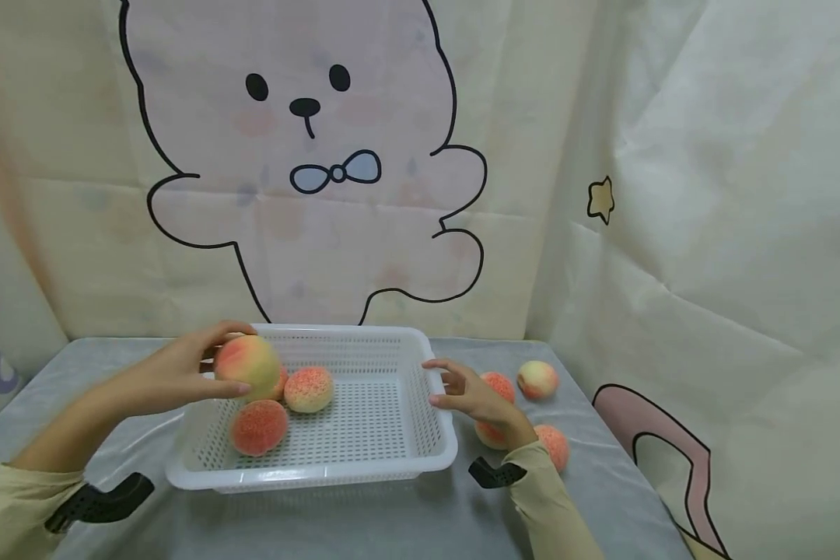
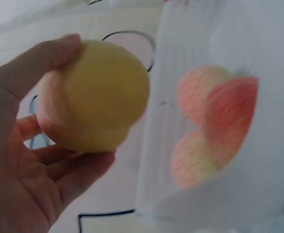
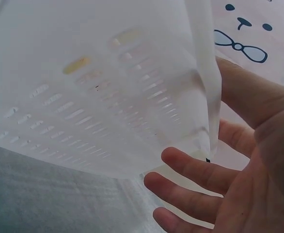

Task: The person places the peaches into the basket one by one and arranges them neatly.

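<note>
My left hand [image 1: 175,373] grips a yellow-and-red peach [image 2: 96,92] over the left side of a white perforated plastic basket [image 1: 308,476]. Thumb and fingers wrap the fruit from its sides. Inside the basket lie a speckled peach [image 1: 309,390], a redder peach [image 1: 259,428] and a third, partly hidden behind the held one. At the basket's right rim, my right hand [image 1: 472,395] holds the edge loosely. Its thumb [image 3: 244,92] reaches over the rim, while several fingers [image 3: 195,167] curve outside, beneath it.
Right of the basket, several peaches lie on the grey cloth-covered table [image 1: 322,529]: a paler peach [image 1: 537,379] farther back, a red peach [image 1: 551,447] by the right forearm, others partly behind the hand. A printed curtain [image 1: 406,257] hangs behind the table.
</note>
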### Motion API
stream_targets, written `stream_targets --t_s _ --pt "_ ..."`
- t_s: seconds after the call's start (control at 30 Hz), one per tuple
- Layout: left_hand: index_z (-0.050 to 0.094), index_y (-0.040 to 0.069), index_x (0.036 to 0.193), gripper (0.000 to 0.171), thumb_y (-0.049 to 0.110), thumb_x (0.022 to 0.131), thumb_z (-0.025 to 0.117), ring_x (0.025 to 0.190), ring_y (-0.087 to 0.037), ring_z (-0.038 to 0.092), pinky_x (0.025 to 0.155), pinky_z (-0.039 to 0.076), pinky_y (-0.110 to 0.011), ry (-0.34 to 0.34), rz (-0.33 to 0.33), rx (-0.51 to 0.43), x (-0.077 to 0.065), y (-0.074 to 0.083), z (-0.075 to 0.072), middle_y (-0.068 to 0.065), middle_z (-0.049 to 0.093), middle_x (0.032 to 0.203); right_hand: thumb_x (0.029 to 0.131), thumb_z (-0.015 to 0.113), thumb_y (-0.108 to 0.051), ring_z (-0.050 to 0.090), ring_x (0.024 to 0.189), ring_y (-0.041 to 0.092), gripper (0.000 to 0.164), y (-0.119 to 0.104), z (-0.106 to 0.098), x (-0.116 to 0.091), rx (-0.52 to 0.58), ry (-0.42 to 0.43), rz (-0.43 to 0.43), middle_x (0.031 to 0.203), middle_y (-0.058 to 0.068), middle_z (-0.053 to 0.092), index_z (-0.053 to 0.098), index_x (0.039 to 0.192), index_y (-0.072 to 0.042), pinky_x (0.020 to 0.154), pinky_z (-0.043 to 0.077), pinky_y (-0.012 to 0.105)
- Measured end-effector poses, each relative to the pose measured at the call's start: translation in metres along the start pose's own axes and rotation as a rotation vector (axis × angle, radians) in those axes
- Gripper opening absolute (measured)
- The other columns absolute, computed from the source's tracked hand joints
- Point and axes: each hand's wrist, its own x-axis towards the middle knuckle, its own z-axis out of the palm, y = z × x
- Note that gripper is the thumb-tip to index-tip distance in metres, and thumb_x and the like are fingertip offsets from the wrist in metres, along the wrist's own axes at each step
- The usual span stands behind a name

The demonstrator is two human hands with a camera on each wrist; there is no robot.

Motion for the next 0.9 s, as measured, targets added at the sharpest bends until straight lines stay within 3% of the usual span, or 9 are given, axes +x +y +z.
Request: stream_targets --t_s 0.17,0.3,0.57,0.8,0.9 --pt "0.049 0.012 0.138 0.066 0.034 0.085 0.081 0.108 -0.022 0.062 0.086 0.057 -0.029 -0.148 0.014 -0.112 0.022 0.013 0.027 -0.007 0.063 0.126 0.097 0.069 -0.022 0.065 0.114 0.023 0.067 0.0 0.0 -0.001 0.006 0.013 -0.002 0.141 0.026 0.056 0.036 0.153 -0.009 0.093 0.058 0.04" --pt "0.05 0.012 0.136 0.066 0.033 0.082 0.083 0.104 -0.02 0.062 0.082 0.057 -0.032 -0.215 0.01 -0.116 0.03 0.015 0.046 -0.01 0.063 0.128 0.096 0.07 -0.02 0.065 0.114 0.023 0.067 0.0 0.0 -0.001 0.014 0.009 -0.004 0.141 0.026 0.056 0.037 0.153 -0.009 0.092 0.058 0.041" --pt "0.052 0.018 0.132 0.065 0.033 0.077 0.084 0.1 -0.019 0.058 0.08 0.051 -0.034 -0.291 -0.007 -0.035 0.03 0.016 0.064 -0.006 0.064 0.124 0.096 0.07 -0.022 0.063 0.117 0.024 0.066 -0.004 0.002 -0.002 -0.005 0.015 0.014 0.142 0.024 0.056 0.038 0.152 -0.012 0.096 0.057 0.042" --pt "0.047 0.015 0.136 0.073 0.034 0.076 0.085 0.1 -0.018 0.059 0.082 0.05 -0.037 -0.354 0.012 -0.03 0.028 0.016 0.075 -0.008 0.063 0.129 0.097 0.069 -0.022 0.064 0.115 0.025 0.067 -0.003 0.0 -0.003 -0.022 0.001 -0.012 0.143 0.026 0.055 0.035 0.153 -0.008 0.097 0.056 0.042" --pt "0.046 0.016 0.133 0.073 0.036 0.075 0.085 0.099 -0.016 0.057 0.083 0.049 -0.035 -0.368 0.009 0.018 0.026 0.015 0.079 -0.003 0.064 0.126 0.097 0.068 -0.021 0.064 0.115 0.024 0.067 -0.002 0.001 -0.003 -0.023 -0.002 -0.007 0.144 0.025 0.055 0.035 0.154 -0.008 0.097 0.056 0.042"
